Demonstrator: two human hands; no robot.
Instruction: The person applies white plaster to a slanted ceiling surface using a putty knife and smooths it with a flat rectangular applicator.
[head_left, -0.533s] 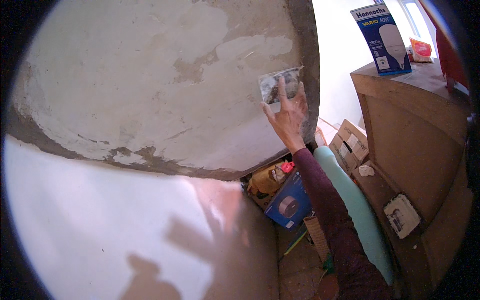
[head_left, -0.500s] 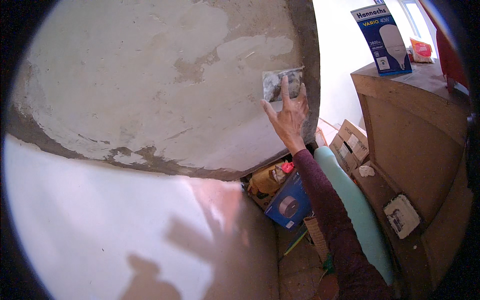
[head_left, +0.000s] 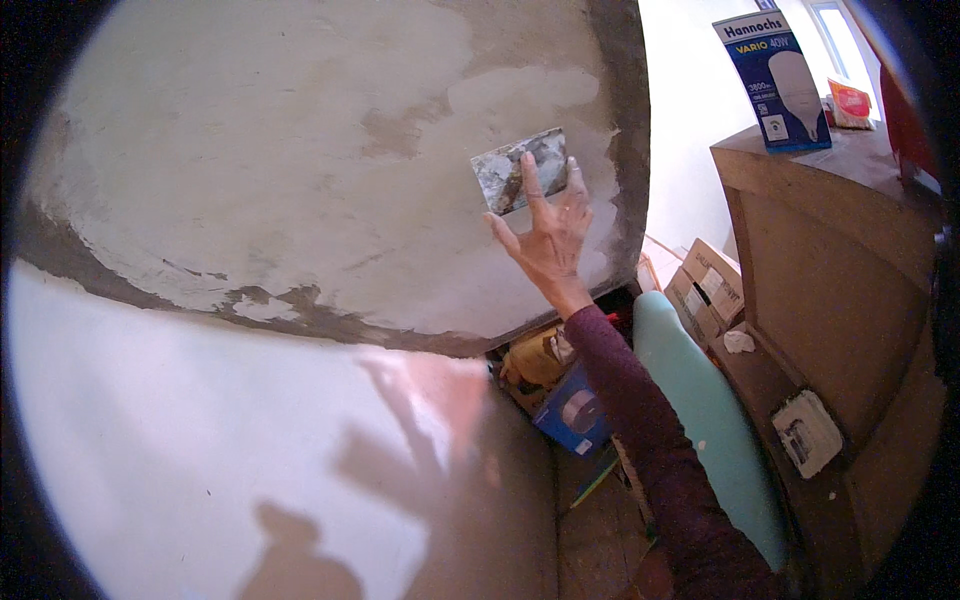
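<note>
My right hand (head_left: 552, 228) reaches up in a dark maroon sleeve (head_left: 655, 440) and holds a thin, square, plaster-smeared scraper plate (head_left: 520, 170) flat against a patchy grey plastered surface (head_left: 300, 150). One finger lies stretched over the plate's face, another is at its right edge, and the thumb is by its lower left corner. Pale smooth filler covers much of the surface, with darker rough cement showing in patches and along its edges. My left hand is out of sight.
At right stands brown furniture (head_left: 820, 250) with a blue bulb box (head_left: 775, 85) on top. A plaster-smeared pale tray (head_left: 806, 433) lies on a lower ledge. Below my arm are a mint-green padded board (head_left: 715, 430), cardboard boxes (head_left: 703, 290) and a blue box (head_left: 575, 412). A white wall (head_left: 200, 430) fills the lower left.
My right hand has moved the scraper plate left across the plastered surface, away from its right edge. The plate is now tilted, its right side higher.
</note>
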